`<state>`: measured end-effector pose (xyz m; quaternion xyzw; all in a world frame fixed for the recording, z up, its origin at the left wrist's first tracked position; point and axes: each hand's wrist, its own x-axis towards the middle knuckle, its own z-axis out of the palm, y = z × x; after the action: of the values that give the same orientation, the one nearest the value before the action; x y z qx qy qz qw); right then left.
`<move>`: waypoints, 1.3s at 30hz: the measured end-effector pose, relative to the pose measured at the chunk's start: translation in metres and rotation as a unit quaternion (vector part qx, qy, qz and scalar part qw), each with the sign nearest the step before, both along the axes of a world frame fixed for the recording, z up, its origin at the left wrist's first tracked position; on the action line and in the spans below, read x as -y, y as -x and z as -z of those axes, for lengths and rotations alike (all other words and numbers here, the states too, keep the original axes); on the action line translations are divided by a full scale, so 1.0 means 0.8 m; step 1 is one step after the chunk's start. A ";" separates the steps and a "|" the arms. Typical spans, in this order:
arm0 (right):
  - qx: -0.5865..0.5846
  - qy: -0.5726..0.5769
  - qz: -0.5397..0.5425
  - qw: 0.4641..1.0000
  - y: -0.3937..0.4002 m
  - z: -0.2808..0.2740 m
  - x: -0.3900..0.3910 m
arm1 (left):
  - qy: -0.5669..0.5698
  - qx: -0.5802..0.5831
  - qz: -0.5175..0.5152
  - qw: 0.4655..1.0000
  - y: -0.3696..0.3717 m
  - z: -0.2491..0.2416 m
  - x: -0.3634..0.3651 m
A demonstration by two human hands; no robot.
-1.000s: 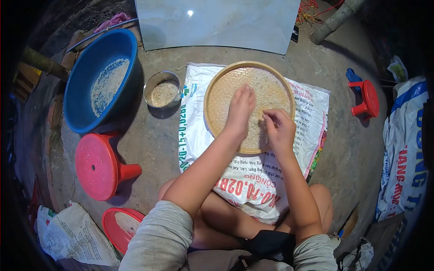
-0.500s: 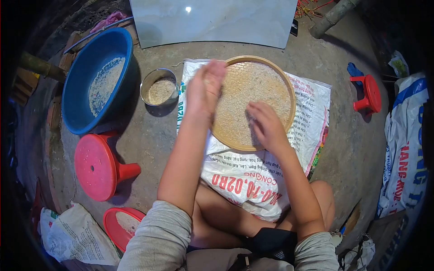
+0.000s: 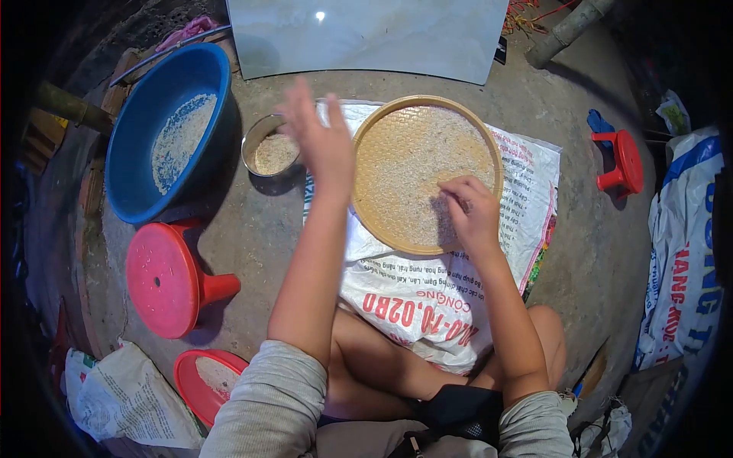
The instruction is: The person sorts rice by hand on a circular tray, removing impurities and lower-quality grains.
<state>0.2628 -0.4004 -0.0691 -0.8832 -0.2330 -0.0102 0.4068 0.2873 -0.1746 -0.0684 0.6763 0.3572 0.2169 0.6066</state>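
A round woven winnowing tray point(image 3: 376, 141) lies on a white printed sack point(image 3: 412, 286), with a thin spread of pale grain, likely rice point(image 3: 416, 187), across it. Over the tray's right part is my right hand point(image 3: 475, 217), thumb and fingertips pinched close to the grain; anything between them is too small to see. My left hand point(image 3: 322, 145) is raised off the tray's left side, fingers spread and a little blurred. It hovers beside a metal pot point(image 3: 259, 177) partly filled with grain and hides part of its right edge.
At the left stand a big blue basin point(image 3: 122, 179) with grain, a pink-red stool point(image 3: 160, 278) and a red basin point(image 3: 183, 382). A glossy panel point(image 3: 366, 38) lies at the back. On the right are a small red stool point(image 3: 628, 160) and a printed sack point(image 3: 683, 252).
My left hand has moved left from the tray's edge toward the metal pot, its fingers spreading. The right hand has shifted slightly right and down over the grain, its fingers now pinched.
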 end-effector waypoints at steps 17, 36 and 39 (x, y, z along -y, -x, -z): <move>0.195 0.111 0.017 0.974 -0.024 -0.008 0.014 | 0.574 0.256 0.010 0.778 -0.001 -0.010 0.013; -0.064 -0.198 0.158 0.965 -0.038 0.070 0.063 | -0.382 0.133 0.430 0.807 0.016 0.041 0.100; -0.072 -0.222 0.160 0.959 -0.041 0.076 0.066 | -0.442 0.125 0.461 0.759 0.018 0.052 0.117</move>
<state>0.2957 -0.4529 -0.1298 -0.7950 -0.0511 -0.0631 0.6012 0.2726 -0.2683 -0.1099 0.9190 -0.2125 0.1272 0.3067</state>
